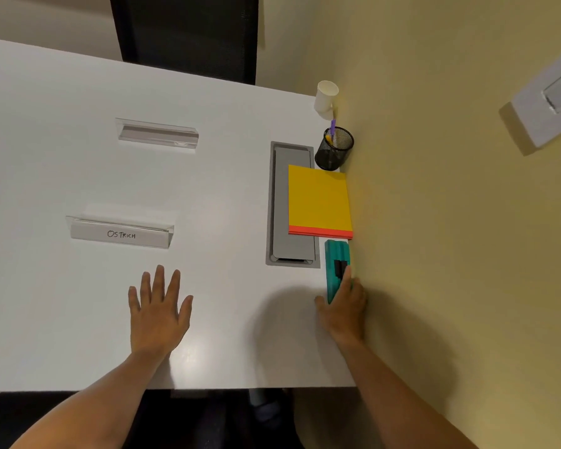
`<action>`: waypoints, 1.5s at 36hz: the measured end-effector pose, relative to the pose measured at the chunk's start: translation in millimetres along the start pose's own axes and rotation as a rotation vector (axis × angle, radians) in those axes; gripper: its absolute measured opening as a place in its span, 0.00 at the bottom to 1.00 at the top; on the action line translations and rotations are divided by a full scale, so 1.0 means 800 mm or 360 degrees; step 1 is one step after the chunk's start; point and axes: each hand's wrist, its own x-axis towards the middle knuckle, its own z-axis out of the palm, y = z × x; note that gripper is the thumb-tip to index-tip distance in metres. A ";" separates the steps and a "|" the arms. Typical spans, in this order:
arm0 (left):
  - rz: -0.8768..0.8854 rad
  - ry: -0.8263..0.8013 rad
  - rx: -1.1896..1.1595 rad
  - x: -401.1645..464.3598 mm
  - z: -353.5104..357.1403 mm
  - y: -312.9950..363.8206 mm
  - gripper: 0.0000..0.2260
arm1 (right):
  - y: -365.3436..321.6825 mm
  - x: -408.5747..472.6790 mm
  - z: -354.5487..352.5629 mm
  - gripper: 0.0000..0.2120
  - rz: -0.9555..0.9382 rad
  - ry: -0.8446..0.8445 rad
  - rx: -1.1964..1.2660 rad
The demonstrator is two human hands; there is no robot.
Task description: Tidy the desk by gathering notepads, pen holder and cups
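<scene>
White laminate desk point(62, 157) fills most of the view, its right edge butted against a pale yellow wall point(450, 222) that carries a white switch plate point(551, 98) at the far right. A black chair back point(188, 34) stands beyond the far edge. Along the wall, from far to near, sit a white paper cup point(325, 98), a black mesh pen holder point(334, 152) with a purple pen, a yellow notepad point(319, 200) with a red near edge lying partly over a grey cable hatch point(280, 209), and a teal whiteboard eraser point(336, 270). The right hand point(344, 307) grips the near end of the eraser, fingers curled round it. The left hand point(159, 307) lies flat on the desk near the front edge, fingers spread. Two clear acrylic name stands sit left of centre: the near one point(120, 233) reads "OSTRICH", the far one point(157, 134) shows no lettering
</scene>
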 end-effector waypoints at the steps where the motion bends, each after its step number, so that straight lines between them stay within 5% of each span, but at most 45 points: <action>1: -0.0002 -0.0007 0.0005 -0.001 -0.002 0.000 0.31 | -0.002 -0.016 0.005 0.48 -0.0037 0.0021 -0.0053; 8: -0.0042 -0.0121 -0.0001 -0.010 -0.024 0.010 0.29 | -0.010 -0.107 0.040 0.45 -0.0285 -0.0175 -0.0159; 13: -0.0029 -0.0283 0.0030 -0.028 -0.042 0.020 0.27 | -0.016 -0.151 0.046 0.42 -0.0547 0.0089 -0.0043; 24: 0.0156 -0.0303 0.0033 -0.088 -0.090 0.022 0.34 | -0.009 -0.210 0.018 0.38 -0.0452 -0.0188 0.0164; 36: 0.0173 -0.0111 -0.0256 -0.156 -0.171 0.059 0.38 | -0.022 -0.259 -0.022 0.34 -0.0556 -0.0269 0.0435; 54: 0.0025 0.0524 -0.0711 -0.318 -0.267 0.052 0.39 | -0.077 -0.329 -0.097 0.34 -0.1014 -0.0261 0.0759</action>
